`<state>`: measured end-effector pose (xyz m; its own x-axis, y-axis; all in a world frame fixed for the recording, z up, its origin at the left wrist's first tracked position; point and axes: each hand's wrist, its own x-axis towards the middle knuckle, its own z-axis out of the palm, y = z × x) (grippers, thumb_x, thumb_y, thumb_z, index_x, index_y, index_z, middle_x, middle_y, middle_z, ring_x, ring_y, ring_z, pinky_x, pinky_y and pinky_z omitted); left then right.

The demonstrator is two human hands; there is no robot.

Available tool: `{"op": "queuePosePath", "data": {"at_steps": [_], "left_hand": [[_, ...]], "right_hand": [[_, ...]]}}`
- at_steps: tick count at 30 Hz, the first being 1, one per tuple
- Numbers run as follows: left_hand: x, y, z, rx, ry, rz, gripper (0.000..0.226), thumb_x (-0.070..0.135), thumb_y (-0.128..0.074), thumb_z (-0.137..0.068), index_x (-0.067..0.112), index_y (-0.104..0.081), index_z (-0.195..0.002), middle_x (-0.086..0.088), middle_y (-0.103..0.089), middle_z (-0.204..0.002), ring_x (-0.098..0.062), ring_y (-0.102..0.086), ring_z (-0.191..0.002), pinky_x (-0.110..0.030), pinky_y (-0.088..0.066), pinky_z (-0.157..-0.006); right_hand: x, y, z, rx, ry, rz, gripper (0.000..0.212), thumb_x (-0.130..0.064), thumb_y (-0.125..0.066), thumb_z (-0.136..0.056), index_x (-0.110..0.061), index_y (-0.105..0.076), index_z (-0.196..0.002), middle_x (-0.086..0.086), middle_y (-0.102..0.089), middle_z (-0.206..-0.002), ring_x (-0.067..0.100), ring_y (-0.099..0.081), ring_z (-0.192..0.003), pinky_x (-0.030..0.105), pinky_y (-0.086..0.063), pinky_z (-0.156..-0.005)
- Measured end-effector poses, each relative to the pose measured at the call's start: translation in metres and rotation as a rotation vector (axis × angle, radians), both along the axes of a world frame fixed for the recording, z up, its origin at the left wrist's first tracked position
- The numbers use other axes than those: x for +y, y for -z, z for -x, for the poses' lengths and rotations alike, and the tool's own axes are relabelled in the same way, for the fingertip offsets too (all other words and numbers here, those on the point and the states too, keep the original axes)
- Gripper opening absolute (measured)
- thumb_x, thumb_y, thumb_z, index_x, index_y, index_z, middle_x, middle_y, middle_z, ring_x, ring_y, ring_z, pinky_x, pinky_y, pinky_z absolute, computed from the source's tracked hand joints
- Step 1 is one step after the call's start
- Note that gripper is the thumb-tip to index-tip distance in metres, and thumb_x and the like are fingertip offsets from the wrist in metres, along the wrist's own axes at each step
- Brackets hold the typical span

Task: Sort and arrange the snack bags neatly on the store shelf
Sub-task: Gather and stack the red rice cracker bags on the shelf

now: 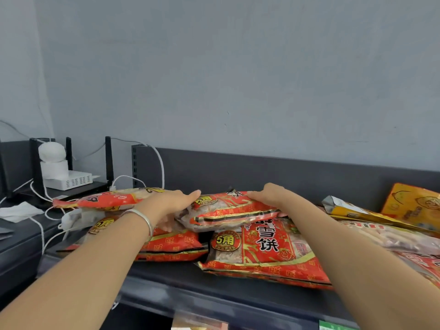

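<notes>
The red-and-gold crinkly plastic snack bag (228,210) is held clear of the pile, just above the far left corner of the large flat red snack bag printed with bold black characters (266,256). That large bag lies on the dark grey metal shelf (166,277) and serves as the marker here. The held bag's long axis runs left to right across the view, roughly level, with one end in each hand, so neither arm is the nearer. The left grip (171,206) has the end that juts out left of the marker, and the right grip (269,196) has the end over the marker's far edge. The left grip pinches the bag, thumb stretched along the top face and fingers tucked beneath. The right grip lies palm-down on top, and a fingertip shows under the bag's edge, so I judge it wrapped round that end as well. Just left of the marker a second flat red snack bag (176,246) lies under the left wrist, and a third red bag (102,200) tops that pile further left. Right of the marker lie yellow foil bags (414,206). The held bag overlaps the marker more than the left pile, so a short lowering with its long axis parallel to the shelf's front edge would probably stack it square
</notes>
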<state>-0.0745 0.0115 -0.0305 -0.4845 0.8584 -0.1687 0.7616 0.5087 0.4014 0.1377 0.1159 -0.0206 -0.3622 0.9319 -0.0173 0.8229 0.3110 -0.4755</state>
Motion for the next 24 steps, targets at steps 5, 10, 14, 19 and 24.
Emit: {"op": "queuePosePath", "data": {"at_steps": [5,10,14,19,24], "left_hand": [[-0.001,0.012,-0.008,-0.638,-0.134,-0.194,0.073,0.058,-0.057,-0.084,0.012,-0.036,-0.136,-0.019,-0.056,-0.124,-0.037,-0.061,-0.103,-0.049,-0.053,-0.084],[-0.007,0.020,-0.015,-0.663,-0.125,-0.443,0.090,0.037,-0.069,-0.082,0.028,-0.010,-0.150,-0.008,-0.032,-0.151,-0.033,-0.048,-0.124,-0.050,-0.047,-0.095],[-0.011,0.018,-0.027,-0.687,-0.019,-0.609,0.079,0.016,-0.068,-0.086,0.028,-0.021,-0.148,-0.003,-0.041,-0.145,-0.027,-0.050,-0.123,-0.047,-0.044,-0.101],[-0.010,0.004,-0.039,-0.636,0.144,-0.682,0.080,0.009,-0.064,-0.088,0.039,-0.018,-0.147,0.001,-0.042,-0.137,-0.021,-0.052,-0.115,-0.034,-0.051,-0.081],[0.012,-0.006,-0.024,-0.670,0.176,-0.797,0.090,-0.001,-0.060,-0.088,0.043,-0.008,-0.147,0.007,-0.039,-0.140,-0.015,-0.047,-0.119,-0.040,-0.046,-0.095]], "right_hand": [[-0.002,0.002,-0.014,0.119,-0.026,0.022,0.051,-0.040,-0.060,-0.090,-0.004,-0.051,-0.126,0.011,-0.064,-0.116,0.025,-0.063,-0.103,0.038,-0.053,-0.090],[-0.001,0.002,-0.025,0.306,-0.003,0.023,0.037,-0.028,-0.066,-0.087,0.000,-0.061,-0.111,0.016,-0.069,-0.104,0.029,-0.068,-0.094,0.043,-0.056,-0.086],[0.000,0.003,-0.034,0.437,0.089,0.064,0.036,-0.032,-0.060,-0.091,-0.003,-0.047,-0.108,0.015,-0.062,-0.109,0.031,-0.063,-0.097,0.042,-0.055,-0.082],[0.003,0.007,-0.036,0.629,0.153,0.273,0.044,-0.045,-0.061,-0.089,-0.011,-0.051,-0.115,0.013,-0.067,-0.110,0.032,-0.067,-0.096,0.047,-0.054,-0.089],[0.017,-0.003,-0.026,1.027,0.070,0.280,0.026,-0.021,-0.073,-0.085,-0.007,-0.061,-0.104,0.013,-0.072,-0.095,0.026,-0.071,-0.076,0.036,-0.057,-0.065]]}}
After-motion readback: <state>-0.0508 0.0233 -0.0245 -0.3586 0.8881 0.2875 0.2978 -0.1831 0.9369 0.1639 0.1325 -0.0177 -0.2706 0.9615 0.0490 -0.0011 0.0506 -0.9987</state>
